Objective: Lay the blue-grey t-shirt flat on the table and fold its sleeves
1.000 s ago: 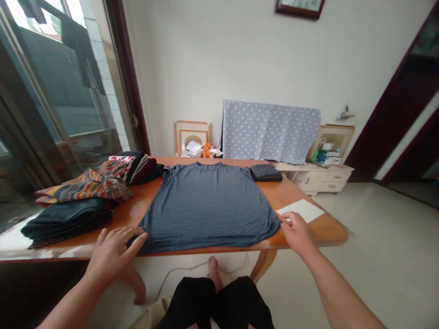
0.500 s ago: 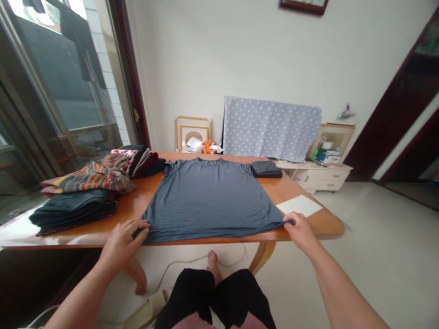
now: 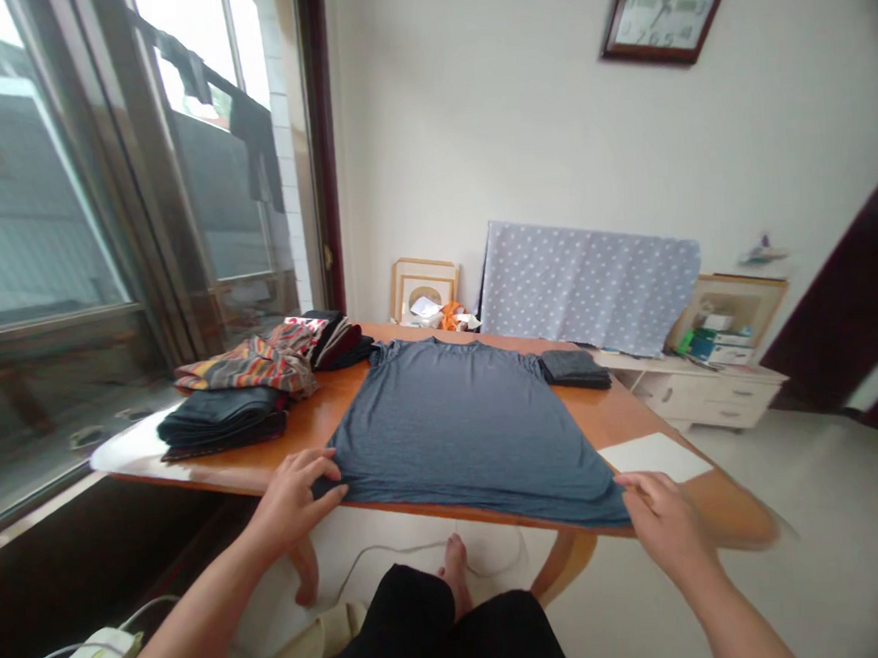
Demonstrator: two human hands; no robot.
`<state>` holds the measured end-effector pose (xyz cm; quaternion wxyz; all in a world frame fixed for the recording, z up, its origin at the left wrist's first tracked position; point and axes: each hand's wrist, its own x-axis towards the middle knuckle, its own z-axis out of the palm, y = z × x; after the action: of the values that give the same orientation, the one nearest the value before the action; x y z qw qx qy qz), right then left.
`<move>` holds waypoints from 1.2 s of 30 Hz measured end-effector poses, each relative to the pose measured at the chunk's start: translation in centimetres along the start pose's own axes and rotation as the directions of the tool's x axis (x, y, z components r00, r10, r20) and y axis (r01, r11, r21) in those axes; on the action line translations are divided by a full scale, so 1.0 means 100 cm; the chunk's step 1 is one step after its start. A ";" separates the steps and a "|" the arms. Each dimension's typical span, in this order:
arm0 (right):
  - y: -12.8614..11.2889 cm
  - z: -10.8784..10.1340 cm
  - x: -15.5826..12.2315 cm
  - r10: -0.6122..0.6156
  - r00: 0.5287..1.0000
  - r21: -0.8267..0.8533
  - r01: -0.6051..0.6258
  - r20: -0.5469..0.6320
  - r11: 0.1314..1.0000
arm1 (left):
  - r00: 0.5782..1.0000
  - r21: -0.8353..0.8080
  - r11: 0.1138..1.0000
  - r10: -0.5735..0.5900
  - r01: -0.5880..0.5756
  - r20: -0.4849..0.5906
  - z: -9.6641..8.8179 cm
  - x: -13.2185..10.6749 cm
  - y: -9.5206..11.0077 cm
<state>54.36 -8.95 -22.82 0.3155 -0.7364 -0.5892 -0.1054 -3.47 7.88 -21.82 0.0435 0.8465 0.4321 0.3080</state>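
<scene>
Blue-grey shirt (image 3: 461,428): near-right corner now less stretched | left hand (image 3: 297,499), right hand (image 3: 671,528): fingers pinching its near corners | apparently lying flatter

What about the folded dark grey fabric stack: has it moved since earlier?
No, the stack looks unmoved against the right edge of the glossy brown wooden table.

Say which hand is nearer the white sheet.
Right. The right hand is beside the white sheet, at its near edge; the left hand is across the dark shirt.

Open room above the grey shirt (image 3: 468,427), clothes pile (image 3: 251,372) blocking left, folded stack (image 3: 575,368) far right
</scene>
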 end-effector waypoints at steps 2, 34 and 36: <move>-0.013 0.009 0.007 -0.065 0.997 0.018 0.065 0.046 0.998 | 1.000 0.027 0.999 -0.029 0.029 -0.003 -0.002 0.000 0.008; -0.167 0.096 0.175 -0.264 0.822 0.460 0.002 0.505 0.888 | 0.971 -0.042 0.977 -0.203 0.210 0.124 0.034 0.199 -0.042; -0.187 0.118 0.201 -0.213 0.804 0.499 -0.118 0.555 0.858 | 0.973 -0.037 0.981 -0.185 0.192 0.137 0.043 0.215 -0.048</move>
<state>40.04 16.08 -15.05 0.2962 -0.6057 -0.6828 0.2814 4.99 28.02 -16.49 0.1225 0.8189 0.4987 0.2561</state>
